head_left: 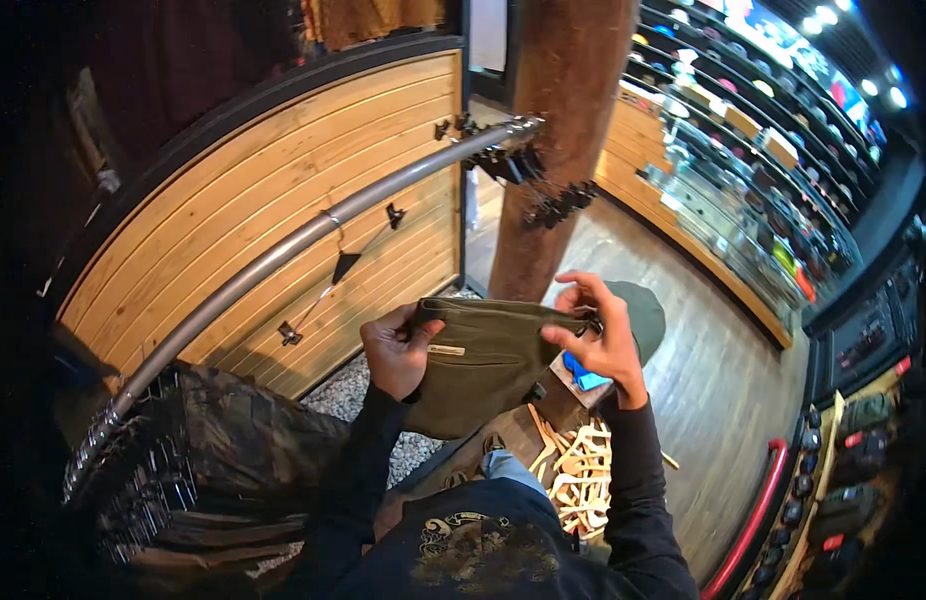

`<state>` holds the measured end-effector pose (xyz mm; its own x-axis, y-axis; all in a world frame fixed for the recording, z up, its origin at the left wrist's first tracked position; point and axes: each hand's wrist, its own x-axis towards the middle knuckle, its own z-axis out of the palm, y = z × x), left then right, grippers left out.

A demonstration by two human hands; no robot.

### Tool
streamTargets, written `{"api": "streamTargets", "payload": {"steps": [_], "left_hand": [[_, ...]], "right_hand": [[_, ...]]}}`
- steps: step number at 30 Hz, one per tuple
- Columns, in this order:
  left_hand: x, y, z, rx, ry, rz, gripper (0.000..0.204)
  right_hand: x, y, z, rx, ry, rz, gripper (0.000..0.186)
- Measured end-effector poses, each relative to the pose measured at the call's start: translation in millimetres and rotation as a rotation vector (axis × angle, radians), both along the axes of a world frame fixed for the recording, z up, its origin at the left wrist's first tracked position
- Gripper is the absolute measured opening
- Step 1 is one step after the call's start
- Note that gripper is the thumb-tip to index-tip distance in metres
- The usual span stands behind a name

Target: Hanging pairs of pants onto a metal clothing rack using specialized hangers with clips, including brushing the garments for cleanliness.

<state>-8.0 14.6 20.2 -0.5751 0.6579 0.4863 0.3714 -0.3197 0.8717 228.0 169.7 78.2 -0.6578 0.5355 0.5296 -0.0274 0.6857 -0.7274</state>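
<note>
A folded olive-green garment, apparently trousers point(473, 360), is held up in front of my chest, its waistband edge on top and a small pale label below it. My left hand point(395, 350) pinches its upper left corner, thumb in front and fingers behind. At the upper right corner is my right hand point(605, 340), fingers curved and spread apart from the thumb; the thumb lies close to the cloth, and whether it touches I cannot tell. Beyond the garment, a black clip hanger point(345, 266) hangs alone on the grey metal rail point(303, 235).
Dark camouflage trousers point(253, 420) hang at the rail's left end. Several clip hangers point(558, 205) bunch by the brown column point(563, 120). Loose wooden hangers point(583, 475) lie below my right forearm, near a green cap point(640, 315) and a blue item point(585, 374). A glass counter point(723, 210) stands right.
</note>
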Motion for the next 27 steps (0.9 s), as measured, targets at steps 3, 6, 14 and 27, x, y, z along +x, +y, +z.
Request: {"api": "streamTargets", "payload": {"steps": [3, 6, 14, 27], "left_hand": [[-6.4, -2.6, -8.1, -0.030, -0.084, 0.073, 0.012], [-28.7, -5.4, -26.0, -0.001, -0.003, -0.001, 0.016], [-50.8, -5.8, -65.6, -0.093, -0.017, 0.298, 0.012], [-36.7, -40.6, -59.9, -0.274, 0.081, 0.904, 0.010]], "right_hand": [[-23.8, 15.7, -3.5, 0.178, -0.179, 0.080, 0.032], [-47.5, 35.3, -24.4, 0.236, -0.168, 0.075, 0.016], [-136.3, 75.1, -31.6, 0.276, -0.290, 0.299, 0.027], [-332.4, 33.7, -45.3, 0.407, -0.118, 0.801, 0.028]]}}
